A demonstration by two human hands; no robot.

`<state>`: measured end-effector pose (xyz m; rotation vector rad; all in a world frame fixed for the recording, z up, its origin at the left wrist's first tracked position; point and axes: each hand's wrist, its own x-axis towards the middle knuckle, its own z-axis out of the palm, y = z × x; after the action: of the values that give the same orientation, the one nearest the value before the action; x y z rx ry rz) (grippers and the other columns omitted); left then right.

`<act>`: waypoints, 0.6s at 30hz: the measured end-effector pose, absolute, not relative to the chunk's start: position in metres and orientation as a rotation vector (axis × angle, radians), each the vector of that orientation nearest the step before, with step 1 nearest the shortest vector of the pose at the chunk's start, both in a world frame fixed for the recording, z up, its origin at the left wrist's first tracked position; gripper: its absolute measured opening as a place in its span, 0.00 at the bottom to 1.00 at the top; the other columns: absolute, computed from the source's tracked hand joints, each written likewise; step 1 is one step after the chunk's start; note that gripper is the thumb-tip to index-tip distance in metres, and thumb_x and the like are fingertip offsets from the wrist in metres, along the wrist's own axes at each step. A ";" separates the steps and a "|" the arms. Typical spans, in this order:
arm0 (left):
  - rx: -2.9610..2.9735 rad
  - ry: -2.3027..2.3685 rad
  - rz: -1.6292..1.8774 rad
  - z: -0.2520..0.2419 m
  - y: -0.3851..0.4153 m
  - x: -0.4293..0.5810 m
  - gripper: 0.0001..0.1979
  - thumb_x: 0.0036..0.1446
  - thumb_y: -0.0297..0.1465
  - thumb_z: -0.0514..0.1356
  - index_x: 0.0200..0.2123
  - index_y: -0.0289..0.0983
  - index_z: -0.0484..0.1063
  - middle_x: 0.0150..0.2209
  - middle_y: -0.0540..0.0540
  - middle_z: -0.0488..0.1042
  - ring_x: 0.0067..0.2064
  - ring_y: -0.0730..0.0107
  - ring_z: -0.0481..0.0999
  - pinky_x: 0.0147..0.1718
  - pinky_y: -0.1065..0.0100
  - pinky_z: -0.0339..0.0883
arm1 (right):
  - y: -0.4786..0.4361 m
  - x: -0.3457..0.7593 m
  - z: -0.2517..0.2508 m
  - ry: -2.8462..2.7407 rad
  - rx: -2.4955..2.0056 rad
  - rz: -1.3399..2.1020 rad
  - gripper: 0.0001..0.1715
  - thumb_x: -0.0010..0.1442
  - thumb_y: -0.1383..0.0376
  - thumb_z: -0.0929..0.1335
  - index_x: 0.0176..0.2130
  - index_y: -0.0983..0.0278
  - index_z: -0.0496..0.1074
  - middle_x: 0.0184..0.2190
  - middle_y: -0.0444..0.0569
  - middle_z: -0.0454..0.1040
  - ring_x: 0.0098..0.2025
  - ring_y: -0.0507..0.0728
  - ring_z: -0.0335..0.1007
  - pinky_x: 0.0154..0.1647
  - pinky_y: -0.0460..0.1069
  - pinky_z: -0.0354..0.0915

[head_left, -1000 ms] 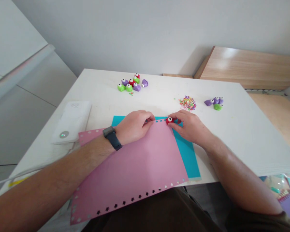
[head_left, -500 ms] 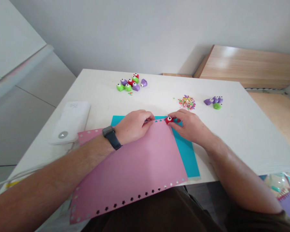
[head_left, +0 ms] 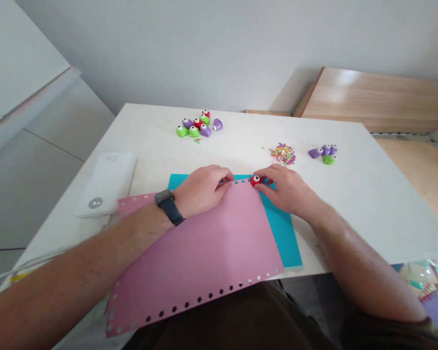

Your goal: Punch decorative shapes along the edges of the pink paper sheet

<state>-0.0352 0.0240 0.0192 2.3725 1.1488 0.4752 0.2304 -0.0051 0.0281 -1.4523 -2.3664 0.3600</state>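
Observation:
A pink sheet of paper [head_left: 211,243] with small shapes punched along its edges lies partly over a blue sheet [head_left: 282,238]. My left hand [head_left: 206,189], a dark watch [head_left: 170,206] on its wrist, pinches the far edge of the pink sheet. At the far right corner of that sheet sits a red craft punch [head_left: 256,181], gripped between the thumb and fingers of my right hand [head_left: 286,189]. Between the two hands a few punched holes show blue through them. Along the near edge runs a row of star-shaped holes.
Several red, green and purple punches [head_left: 195,125] stand at the back of the white table [head_left: 146,146]. More punches [head_left: 323,151] are at the right, beside a pile of coloured paper cutouts [head_left: 282,154]. A white device [head_left: 107,184] lies at the left near cables.
Almost nothing differs. Both hands, the red punch and the pink sheet stay in place.

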 end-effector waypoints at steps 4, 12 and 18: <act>2.381 1.155 0.472 0.019 0.024 -0.035 0.12 0.68 0.31 0.57 0.45 0.37 0.80 0.42 0.44 0.81 0.43 0.61 0.79 0.44 0.60 0.70 | -0.005 0.230 0.028 -2.370 -1.449 0.363 0.14 0.70 0.64 0.70 0.53 0.64 0.80 0.46 0.55 0.81 0.44 0.60 0.78 0.49 0.55 0.70; 2.387 1.163 0.464 0.020 0.024 -0.033 0.12 0.68 0.31 0.56 0.45 0.37 0.80 0.42 0.44 0.81 0.43 0.60 0.80 0.44 0.60 0.70 | -0.006 0.229 0.029 -2.375 -1.483 0.368 0.15 0.69 0.64 0.70 0.54 0.64 0.80 0.47 0.56 0.81 0.45 0.61 0.78 0.50 0.54 0.70; 2.384 1.187 0.454 0.021 0.024 -0.031 0.12 0.67 0.31 0.57 0.45 0.37 0.80 0.42 0.44 0.81 0.43 0.59 0.80 0.44 0.59 0.70 | -0.007 0.228 0.030 -2.367 -1.501 0.366 0.15 0.69 0.64 0.70 0.54 0.64 0.80 0.46 0.55 0.81 0.45 0.61 0.78 0.51 0.55 0.70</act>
<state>-0.0308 0.0236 0.0207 2.3843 1.1871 0.4541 0.2276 -0.0066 0.0302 -1.5013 -2.3671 0.3657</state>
